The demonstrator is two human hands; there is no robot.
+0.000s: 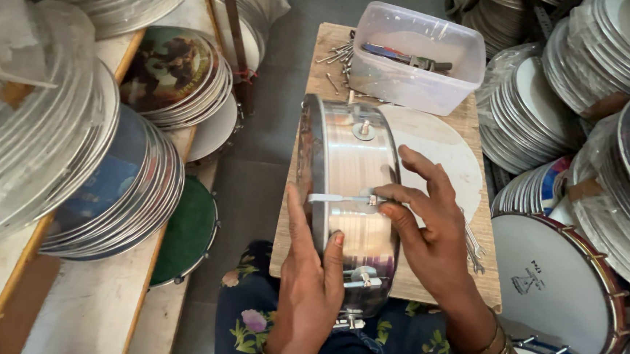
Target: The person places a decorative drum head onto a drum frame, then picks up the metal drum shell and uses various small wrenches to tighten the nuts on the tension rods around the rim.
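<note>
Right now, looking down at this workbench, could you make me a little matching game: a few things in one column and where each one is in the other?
Things:
1. plastic tub
2. metal drum shell
3. white round skin
4. green disc

Places:
A. lying flat on the wooden board, right of the shell
B. at the far end of the board, with tools inside
C. leaning down by the floor on the left
D. standing on edge between the left hand and right hand

Pairs: 1-B, 2-D, 3-A, 4-C
</note>
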